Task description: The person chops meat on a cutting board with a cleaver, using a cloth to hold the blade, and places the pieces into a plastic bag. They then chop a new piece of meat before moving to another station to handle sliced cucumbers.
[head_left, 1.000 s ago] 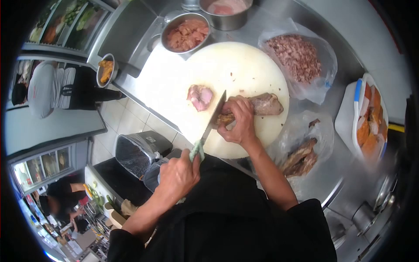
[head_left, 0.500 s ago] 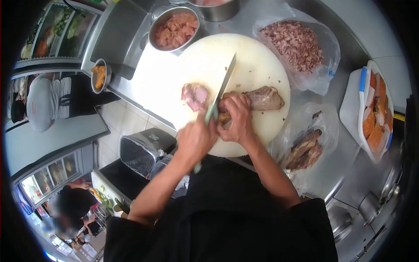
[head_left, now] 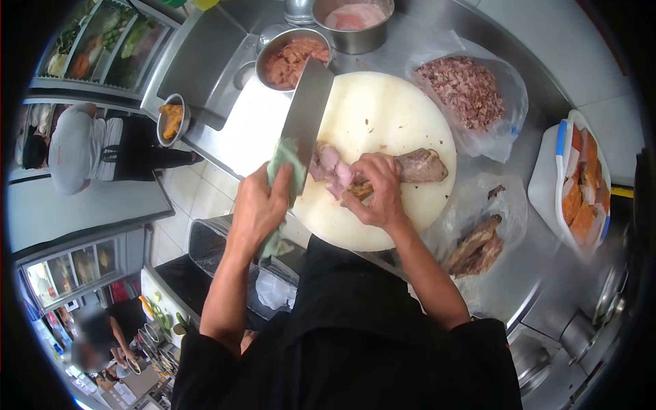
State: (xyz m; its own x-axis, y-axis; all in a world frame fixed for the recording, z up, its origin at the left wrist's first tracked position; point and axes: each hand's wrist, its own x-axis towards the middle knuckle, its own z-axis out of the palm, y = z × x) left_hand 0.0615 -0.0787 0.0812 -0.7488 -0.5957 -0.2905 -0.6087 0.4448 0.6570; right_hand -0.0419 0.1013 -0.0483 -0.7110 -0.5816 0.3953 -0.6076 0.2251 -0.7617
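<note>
My left hand [head_left: 258, 208] is closed around the handle of a cleaver [head_left: 306, 106], with a green cloth [head_left: 287, 164] wrapped about the grip. The broad blade is raised off the left edge of a round white cutting board [head_left: 383, 102]. On the board, my right hand [head_left: 376, 188] presses a piece of cooked meat [head_left: 420, 166] with bent fingers. Its browned end sticks out to the right of my knuckles. Pink cut slices [head_left: 329, 167] lie left of my fingertips. Part of the meat is hidden under my right hand.
Behind the board stand metal bowls of meat chunks [head_left: 290, 61] and pinkish contents [head_left: 355, 17]. Diced meat [head_left: 461, 92] and a brown piece [head_left: 478, 246] lie on plastic bags at right, near a white tub [head_left: 547, 174]. Another person [head_left: 75, 150] stands at left.
My left hand has pulled left with the cleaver, whose blade now shows its broad side, away from the meat. The slices have spread out beside my right hand, which stays on the meat.
</note>
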